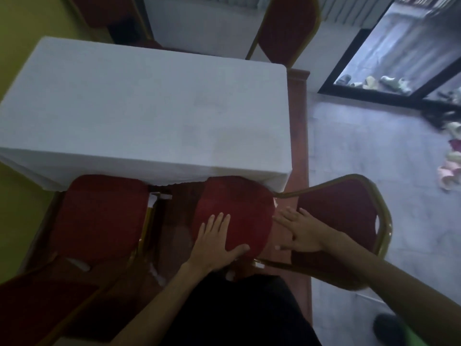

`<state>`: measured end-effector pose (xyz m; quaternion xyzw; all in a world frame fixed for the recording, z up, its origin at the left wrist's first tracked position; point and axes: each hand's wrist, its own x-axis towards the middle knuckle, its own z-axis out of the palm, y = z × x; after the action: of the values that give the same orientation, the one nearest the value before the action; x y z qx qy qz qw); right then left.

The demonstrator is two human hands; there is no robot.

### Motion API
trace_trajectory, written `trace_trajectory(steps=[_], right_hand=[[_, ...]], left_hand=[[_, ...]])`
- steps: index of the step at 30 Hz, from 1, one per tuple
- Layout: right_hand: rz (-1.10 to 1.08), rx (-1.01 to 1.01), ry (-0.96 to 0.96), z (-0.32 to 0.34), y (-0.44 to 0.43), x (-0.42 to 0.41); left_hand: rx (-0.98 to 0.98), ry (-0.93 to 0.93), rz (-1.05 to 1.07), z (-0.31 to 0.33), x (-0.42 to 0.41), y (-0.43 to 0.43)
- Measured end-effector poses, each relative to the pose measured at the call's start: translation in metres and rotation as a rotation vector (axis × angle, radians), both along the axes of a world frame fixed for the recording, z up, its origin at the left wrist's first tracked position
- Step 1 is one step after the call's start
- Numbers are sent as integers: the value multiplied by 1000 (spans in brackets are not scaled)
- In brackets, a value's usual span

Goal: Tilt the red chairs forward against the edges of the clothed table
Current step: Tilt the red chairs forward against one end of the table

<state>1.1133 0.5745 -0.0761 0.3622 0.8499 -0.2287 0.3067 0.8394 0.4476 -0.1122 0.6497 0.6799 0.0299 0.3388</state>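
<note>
The table point(139, 113) under a white cloth fills the middle of the view. A red chair seat point(239, 203) touches its near edge, and my left hand point(217, 243) lies flat on that seat with straight fingers and the thumb at the seat's rear edge. My right hand point(299, 233) is spread open between the seat and the gold-framed red backrest point(344, 216), which is turned to the right. A second red chair point(99, 216) stands at the near left, seat against the cloth. Two more red chairs point(287, 28) stand at the table's far side.
A yellow-green wall point(22, 33) runs along the table's left end. A brown strip point(296, 126) borders the table's right end, with grey tiled floor beyond. Loose sandals point(451, 171) lie on the floor at right, and more footwear point(374, 82) sits by the dark-framed doorway.
</note>
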Motion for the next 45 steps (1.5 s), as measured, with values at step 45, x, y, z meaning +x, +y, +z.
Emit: trace_trajectory(steps=[45], right_hand=[[744, 70, 258, -6, 116, 218]], left_hand=[[-110, -325, 586, -4, 380, -59]])
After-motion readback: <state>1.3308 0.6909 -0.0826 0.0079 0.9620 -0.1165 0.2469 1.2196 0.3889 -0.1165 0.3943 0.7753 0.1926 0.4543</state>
